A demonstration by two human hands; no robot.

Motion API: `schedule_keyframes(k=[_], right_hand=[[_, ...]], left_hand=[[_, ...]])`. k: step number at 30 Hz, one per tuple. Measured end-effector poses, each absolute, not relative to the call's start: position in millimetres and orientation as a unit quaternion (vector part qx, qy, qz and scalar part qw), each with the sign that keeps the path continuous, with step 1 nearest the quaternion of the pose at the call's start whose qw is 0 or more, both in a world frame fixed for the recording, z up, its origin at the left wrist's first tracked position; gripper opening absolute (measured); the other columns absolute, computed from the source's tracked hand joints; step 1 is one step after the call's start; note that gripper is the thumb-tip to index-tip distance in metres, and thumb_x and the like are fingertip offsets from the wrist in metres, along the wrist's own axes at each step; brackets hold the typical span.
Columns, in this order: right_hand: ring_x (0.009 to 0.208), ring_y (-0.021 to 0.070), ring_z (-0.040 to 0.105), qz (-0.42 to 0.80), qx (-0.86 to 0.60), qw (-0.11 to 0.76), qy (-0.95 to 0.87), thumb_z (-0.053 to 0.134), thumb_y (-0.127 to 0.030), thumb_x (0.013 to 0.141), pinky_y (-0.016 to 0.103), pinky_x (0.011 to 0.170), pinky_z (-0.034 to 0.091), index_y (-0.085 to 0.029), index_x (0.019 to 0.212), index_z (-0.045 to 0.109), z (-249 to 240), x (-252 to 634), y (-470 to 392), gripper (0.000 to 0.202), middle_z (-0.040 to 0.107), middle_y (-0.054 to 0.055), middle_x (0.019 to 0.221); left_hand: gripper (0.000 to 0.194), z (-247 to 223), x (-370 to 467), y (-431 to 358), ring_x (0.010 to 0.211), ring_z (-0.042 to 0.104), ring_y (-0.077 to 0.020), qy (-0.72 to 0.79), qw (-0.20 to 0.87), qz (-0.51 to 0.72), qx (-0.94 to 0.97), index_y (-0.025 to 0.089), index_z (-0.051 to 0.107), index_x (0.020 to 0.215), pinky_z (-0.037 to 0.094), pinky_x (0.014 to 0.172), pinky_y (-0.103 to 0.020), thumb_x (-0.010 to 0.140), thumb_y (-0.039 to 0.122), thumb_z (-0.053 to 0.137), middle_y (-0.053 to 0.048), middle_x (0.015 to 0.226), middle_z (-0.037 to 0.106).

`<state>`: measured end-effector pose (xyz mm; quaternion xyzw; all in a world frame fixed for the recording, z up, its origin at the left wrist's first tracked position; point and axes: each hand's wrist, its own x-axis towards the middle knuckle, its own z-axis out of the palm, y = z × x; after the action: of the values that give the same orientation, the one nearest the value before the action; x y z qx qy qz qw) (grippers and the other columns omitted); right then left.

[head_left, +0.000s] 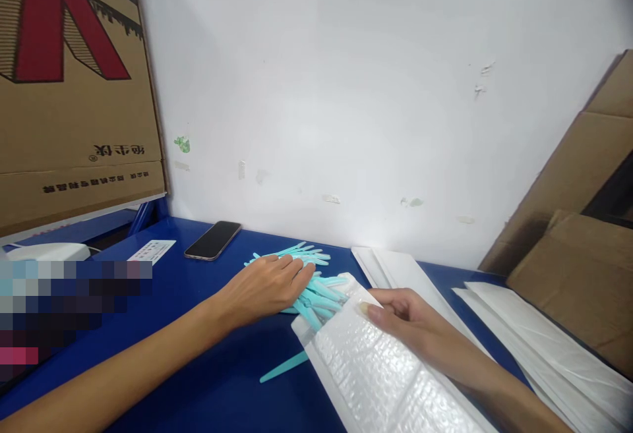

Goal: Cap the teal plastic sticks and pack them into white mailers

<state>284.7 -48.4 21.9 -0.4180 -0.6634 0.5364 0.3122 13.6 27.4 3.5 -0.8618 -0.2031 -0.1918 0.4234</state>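
Through the head camera I have my right hand point(403, 313) on the mailer point(366, 367), its thumb pressed on the bubbled face and the other fingers beneath, so it is pinching the thing near its mouth. The mailer sits right of centre over the blue desk point(198, 383); its long axis runs slantwise, with the open mouth pointing to the upper left and the body stretching down to the lower right, past the bottom edge of my view.

My left hand point(279, 281) is back-up at that mouth, fingers curled round a bundle of teal sticks point(321, 298); its fingertips are hidden. The nearer sticks aim down and right into the mouth, though I cannot tell how deep they go. Beyond the knuckles, more sticks point(301, 248) fan out towards the right. One loose stick point(284, 367) lies nearer me, its narrow end pointing left and slightly down, the other end covered by the mailer.

Past my left hand I see a phone point(212, 240) and a card point(154, 250). White packets point(395, 267) lie beyond my right hand, others point(539, 331) farther right, beside brown cardboard point(568, 275).
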Motion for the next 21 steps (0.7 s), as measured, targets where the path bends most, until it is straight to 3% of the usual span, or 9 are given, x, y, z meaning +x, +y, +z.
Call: schedule_keyframes(k=[8, 21], right_hand=[[0.056, 0.0084, 0.029, 0.57, -0.398, 0.314, -0.647, 0.066, -0.053, 0.091, 0.024, 0.051, 0.019, -0.016, 0.087, 0.064, 22.2, 285.8, -49.2, 0.038, 0.039, -0.006, 0.064], [0.058, 0.0097, 0.028, 0.564, -0.413, 0.308, -0.645, 0.065, -0.058, 0.09, 0.026, 0.054, 0.022, -0.016, 0.082, 0.061, 15.6, 287.8, -42.5, 0.042, 0.04, -0.005, 0.066]], left_hand=[[0.022, 2.3, 14.5, 27.2, 0.062, 0.065, -0.0184, -0.215, 0.431, -0.191, -0.855, 0.01, 0.055, 0.112, 0.047, 0.049, -0.03, 0.096, 0.003, 0.041, -0.002, 0.075, 0.064], [0.023, -1.4, 19.2, 24.3, 0.063, 0.066, -0.0187, -0.238, 0.437, -0.165, -0.852, 0.009, 0.057, 0.111, 0.045, 0.048, -0.03, 0.093, 0.001, 0.046, -0.002, 0.074, 0.064]])
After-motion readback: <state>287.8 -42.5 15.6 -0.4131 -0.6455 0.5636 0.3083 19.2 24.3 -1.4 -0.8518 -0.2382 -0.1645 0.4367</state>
